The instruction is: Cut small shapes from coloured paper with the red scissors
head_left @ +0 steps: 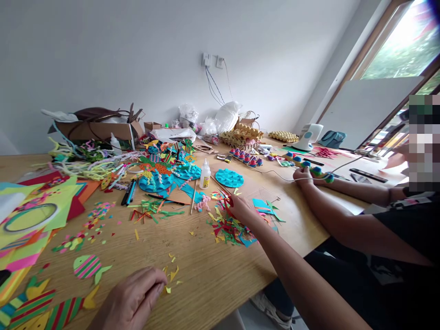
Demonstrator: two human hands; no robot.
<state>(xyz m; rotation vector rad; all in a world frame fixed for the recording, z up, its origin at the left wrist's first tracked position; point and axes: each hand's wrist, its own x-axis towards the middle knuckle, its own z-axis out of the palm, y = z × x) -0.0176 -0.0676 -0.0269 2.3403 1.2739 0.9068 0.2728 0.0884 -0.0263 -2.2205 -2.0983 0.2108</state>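
My left hand (pixel 132 300) rests palm down on the wooden table (pixel 206 275) at the near edge, fingers loosely stretched and holding nothing. Small yellow paper scraps (pixel 172 274) lie just beyond its fingertips, and a striped paper fish (pixel 87 266) lies to its left. My right hand (pixel 242 210) reaches forward into a heap of coloured paper scraps (pixel 228 229). Its fingers are pinched on a red paper scrap (pixel 228 201).
A person sits at the right with both hands (pixel 303 175) on a row of blue-topped pieces (pixel 311 167). Mid-table are a glue bottle (pixel 205 175), turquoise paper shapes (pixel 229 178), pens (pixel 129 192), pipe cleaners (pixel 89 165), paper sheets (pixel 30 215), egg trays (pixel 242 134) and a cardboard box (pixel 98 128).
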